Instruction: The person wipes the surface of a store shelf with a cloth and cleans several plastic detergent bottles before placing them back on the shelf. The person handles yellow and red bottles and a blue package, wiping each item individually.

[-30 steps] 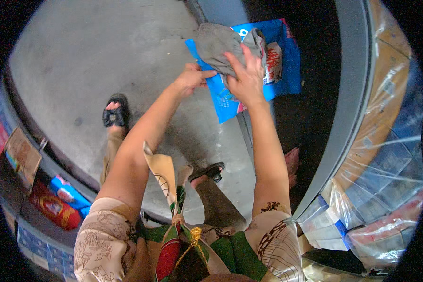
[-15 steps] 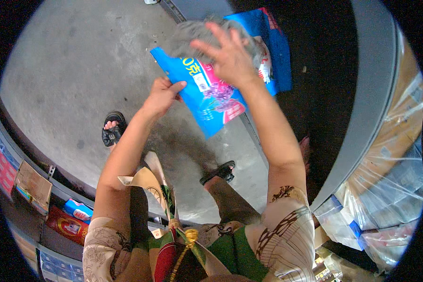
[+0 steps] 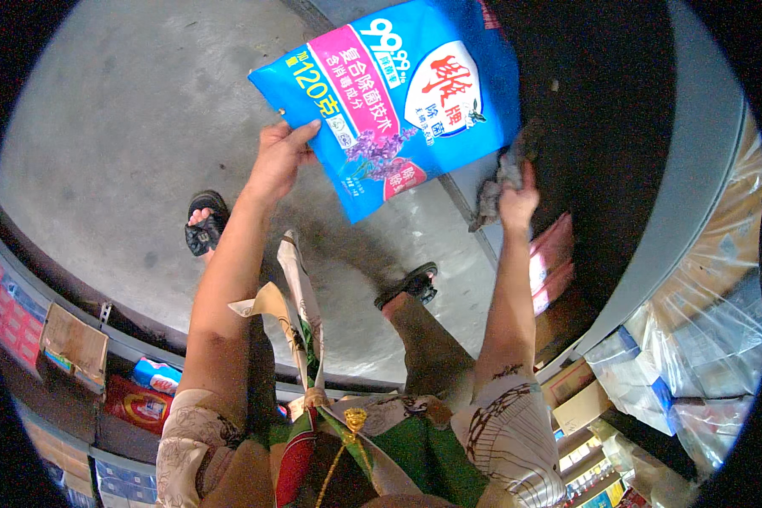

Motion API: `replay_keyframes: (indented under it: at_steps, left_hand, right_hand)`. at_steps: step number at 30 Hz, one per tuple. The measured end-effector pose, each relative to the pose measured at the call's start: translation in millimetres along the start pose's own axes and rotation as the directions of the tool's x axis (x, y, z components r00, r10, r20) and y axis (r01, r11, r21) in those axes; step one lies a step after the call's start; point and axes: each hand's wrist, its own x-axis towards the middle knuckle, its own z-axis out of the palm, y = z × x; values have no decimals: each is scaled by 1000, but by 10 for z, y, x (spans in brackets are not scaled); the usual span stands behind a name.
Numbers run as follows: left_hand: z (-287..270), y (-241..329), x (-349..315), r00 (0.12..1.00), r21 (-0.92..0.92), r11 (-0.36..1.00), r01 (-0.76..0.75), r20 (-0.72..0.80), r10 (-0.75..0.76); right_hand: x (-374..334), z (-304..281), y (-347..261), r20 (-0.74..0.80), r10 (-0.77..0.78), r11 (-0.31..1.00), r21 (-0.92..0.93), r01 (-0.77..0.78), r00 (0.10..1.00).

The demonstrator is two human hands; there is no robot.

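Note:
A large blue bag of washing powder [image 3: 330,173], printed with a pink band and purple flowers, is tilted in front of me over the floor and the edge of a shelf. Its near left edge is pinched in my left hand [image 3: 278,161], thumb on top. My right hand [image 3: 519,201] is closed on a crumpled grey rag [image 3: 489,201], just off the bag's right edge. The bag's whole front face is uncovered; its underside and what supports its far end are hidden.
Dark shelving with a grey curved edge [image 3: 703,212] runs along the right, a pink package [image 3: 552,258] inside it. Plastic-wrapped cartons [image 3: 677,339] stand at lower right. On the left, shelves hold an open cardboard box [image 3: 72,343] and a red package [image 3: 135,405]. My sandalled feet [image 3: 205,222] stand on concrete.
My right hand, with the rag, has moved off the bag's face toward me and to the right. The bag now lies more fully exposed, and its near corner has shifted slightly left and away.

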Motion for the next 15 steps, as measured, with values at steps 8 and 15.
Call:
replay_keyframes:
  at_steps: [8, 15]
  left_hand:
    - [206, 74, -8, 976, -531, 830, 170, 204, -69]
    - [-136, 30, 72, 786, -667, 620, 414, 605, 126]
  right_hand:
    - [728, 441, -1382, -353, -174, 907, 307, 289, 919]
    - [70, 681, -2697, -94, -852, 497, 165, 852, 515]
